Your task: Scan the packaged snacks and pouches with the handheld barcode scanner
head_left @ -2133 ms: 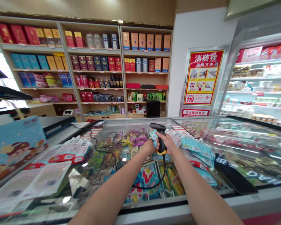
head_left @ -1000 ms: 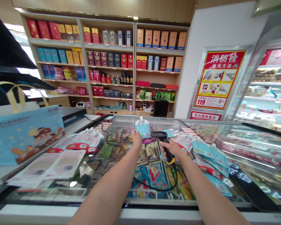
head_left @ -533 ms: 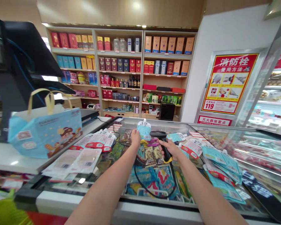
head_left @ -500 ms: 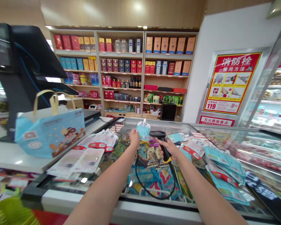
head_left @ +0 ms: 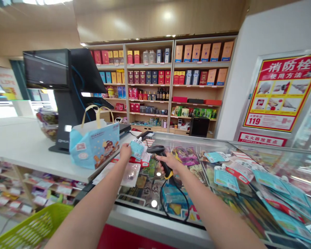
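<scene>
Pouch point(head_left: 137, 149) with a blue label pinched at its edge in the left hand point(head_left: 125, 151), in front of red-and-white pouches point(head_left: 146, 160) on the glass top point(head_left: 150, 191), near a bag point(head_left: 94, 143) (blue, with yellow handles). Black scanner point(head_left: 166, 170) gripped by its handle in the right hand point(head_left: 171, 162), head just beside the pouch, cable point(head_left: 189, 208) looping over the glass top.

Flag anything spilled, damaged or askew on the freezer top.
Nothing looks spilled or damaged. The pouches at the picture's right lie askew, overlapping at mixed angles in a loose heap, so that side looks untidy.
</scene>
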`<state>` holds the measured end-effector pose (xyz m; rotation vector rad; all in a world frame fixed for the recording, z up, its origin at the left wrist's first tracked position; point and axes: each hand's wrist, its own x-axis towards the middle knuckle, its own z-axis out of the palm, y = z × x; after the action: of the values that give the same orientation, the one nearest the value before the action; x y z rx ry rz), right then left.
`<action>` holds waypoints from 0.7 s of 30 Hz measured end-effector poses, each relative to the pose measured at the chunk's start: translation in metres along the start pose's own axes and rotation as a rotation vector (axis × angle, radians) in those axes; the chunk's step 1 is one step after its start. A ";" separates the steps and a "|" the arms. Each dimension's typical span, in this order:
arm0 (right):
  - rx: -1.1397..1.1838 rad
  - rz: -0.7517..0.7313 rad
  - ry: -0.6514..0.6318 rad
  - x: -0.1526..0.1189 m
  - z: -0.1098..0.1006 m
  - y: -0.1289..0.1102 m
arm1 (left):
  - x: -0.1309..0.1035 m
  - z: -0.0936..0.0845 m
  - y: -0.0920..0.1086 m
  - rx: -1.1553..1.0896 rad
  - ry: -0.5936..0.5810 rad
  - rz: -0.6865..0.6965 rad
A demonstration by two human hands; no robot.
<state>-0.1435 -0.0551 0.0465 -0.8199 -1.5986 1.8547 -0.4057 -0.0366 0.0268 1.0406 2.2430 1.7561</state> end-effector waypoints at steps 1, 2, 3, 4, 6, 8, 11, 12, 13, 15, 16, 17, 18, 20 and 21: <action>-0.006 0.002 -0.010 0.003 0.005 0.000 | 0.004 -0.007 -0.003 0.050 -0.012 -0.023; -0.011 0.003 -0.018 0.006 0.010 0.001 | 0.008 -0.013 -0.005 0.104 -0.024 -0.044; -0.015 0.004 -0.022 0.008 0.014 0.001 | 0.010 -0.019 -0.007 0.160 -0.033 -0.054; -0.021 0.008 -0.026 0.010 0.017 0.002 | 0.011 -0.023 -0.008 0.214 -0.035 -0.044; -0.030 0.012 -0.032 0.011 0.020 0.004 | 0.010 -0.028 -0.008 0.300 -0.043 -0.011; -0.036 0.011 -0.032 0.010 0.020 0.004 | 0.005 -0.027 -0.005 0.351 -0.040 0.018; -0.042 0.007 -0.006 0.005 0.015 0.003 | -0.006 -0.016 0.004 0.374 -0.008 0.060; -0.044 0.006 0.005 0.002 0.011 0.002 | -0.011 -0.010 0.009 0.370 -0.007 0.085; -0.044 0.004 0.016 -0.002 0.007 0.001 | -0.017 -0.002 0.014 0.362 -0.018 0.118; -0.043 -0.010 0.038 -0.010 -0.005 -0.001 | -0.032 0.018 0.027 0.334 -0.081 0.203; -0.040 -0.020 0.053 -0.016 -0.013 -0.001 | -0.041 0.029 0.034 0.318 -0.126 0.237; -0.036 -0.029 0.070 -0.021 -0.023 -0.001 | -0.052 0.041 0.041 0.301 -0.177 0.263; -0.027 -0.039 0.092 -0.028 -0.033 -0.001 | -0.063 0.054 0.049 0.284 -0.235 0.277; -0.003 -0.052 0.142 -0.042 -0.058 0.000 | -0.090 0.082 0.064 0.250 -0.357 0.282; 0.013 -0.059 0.171 -0.050 -0.071 0.000 | -0.105 0.096 0.072 0.237 -0.421 0.285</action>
<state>-0.0572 -0.0461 0.0435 -0.8915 -1.4869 1.7037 -0.2486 -0.0111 0.0267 1.6696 2.1422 1.2103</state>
